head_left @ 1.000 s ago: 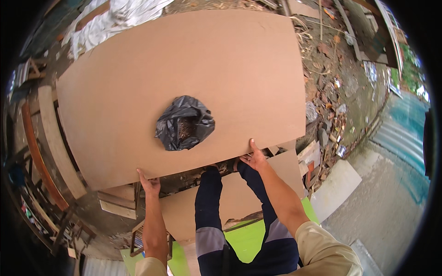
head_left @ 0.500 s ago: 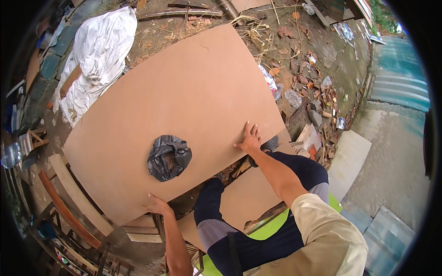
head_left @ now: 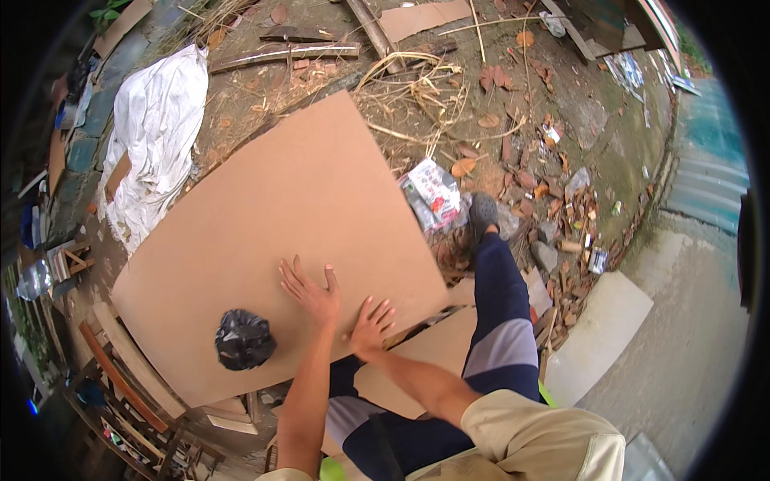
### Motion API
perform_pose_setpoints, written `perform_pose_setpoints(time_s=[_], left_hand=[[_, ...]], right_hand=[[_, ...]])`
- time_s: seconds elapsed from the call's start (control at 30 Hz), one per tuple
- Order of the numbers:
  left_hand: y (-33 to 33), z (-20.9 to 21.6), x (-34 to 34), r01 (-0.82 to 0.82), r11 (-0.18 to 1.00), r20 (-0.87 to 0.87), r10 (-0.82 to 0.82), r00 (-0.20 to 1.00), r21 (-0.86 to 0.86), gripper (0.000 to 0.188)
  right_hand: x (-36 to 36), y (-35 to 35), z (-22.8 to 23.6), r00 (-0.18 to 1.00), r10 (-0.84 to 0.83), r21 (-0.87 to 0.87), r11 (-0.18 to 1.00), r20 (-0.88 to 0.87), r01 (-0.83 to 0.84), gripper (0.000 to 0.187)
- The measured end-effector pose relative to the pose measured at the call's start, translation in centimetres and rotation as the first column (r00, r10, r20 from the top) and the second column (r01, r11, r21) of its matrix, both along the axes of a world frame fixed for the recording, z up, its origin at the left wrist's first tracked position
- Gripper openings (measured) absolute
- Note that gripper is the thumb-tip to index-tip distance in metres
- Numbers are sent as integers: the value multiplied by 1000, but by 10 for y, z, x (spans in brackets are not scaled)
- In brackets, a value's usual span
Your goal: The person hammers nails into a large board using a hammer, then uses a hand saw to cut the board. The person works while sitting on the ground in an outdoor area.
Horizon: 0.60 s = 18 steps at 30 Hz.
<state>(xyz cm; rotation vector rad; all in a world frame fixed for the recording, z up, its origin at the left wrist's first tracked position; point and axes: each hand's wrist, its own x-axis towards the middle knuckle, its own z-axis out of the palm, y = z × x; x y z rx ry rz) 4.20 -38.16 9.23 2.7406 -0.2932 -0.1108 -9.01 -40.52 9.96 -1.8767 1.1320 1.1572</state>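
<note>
A large brown board (head_left: 321, 176) lies flat in front of me. My left hand (head_left: 314, 295) rests palm down on it, fingers spread. Close by, at the board's near edge, my right hand (head_left: 370, 327) also lies flat with its fingers stretched out. Neither hand holds anything. Just left of my left hand a crumpled black plastic bag (head_left: 245, 340) sits on the board, bunched up so its inside is hidden.
A white sack (head_left: 156, 128) lies at the far left. Wooden planks (head_left: 136, 361) lie along the board's left side. Dry leaves, plastic litter (head_left: 437, 192) and stones (head_left: 544, 256) cover the ground to the right. A pale panel (head_left: 601, 337) lies beside the concrete path.
My left hand has moved from the near edge onto the board, and my right hand has shifted left. The bag looks more closed up. My right foot has stepped forward beside the board.
</note>
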Motion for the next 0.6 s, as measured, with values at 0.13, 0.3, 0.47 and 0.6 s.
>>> perform_pose_setpoints(time_s=[0.13,0.3,0.47,0.6], left_hand=[[-108,-65,59,-190,979,-2,190,982,-75,81],[-184,-110,88,-547,819,120,534,837,175,82],[-203,-107,87,-579,793,130,564,815,191,84],[-209,-97,84,-529,834,157,507,847,158,85]], right_hand=[[9,-48,21,1000,11,311,950,-4,-9,110],[-9,-212,-57,920,-375,681,704,114,203,55],[42,-381,-122,906,-413,799,510,-95,317,36],[82,-406,-200,904,-402,731,660,145,176,34]])
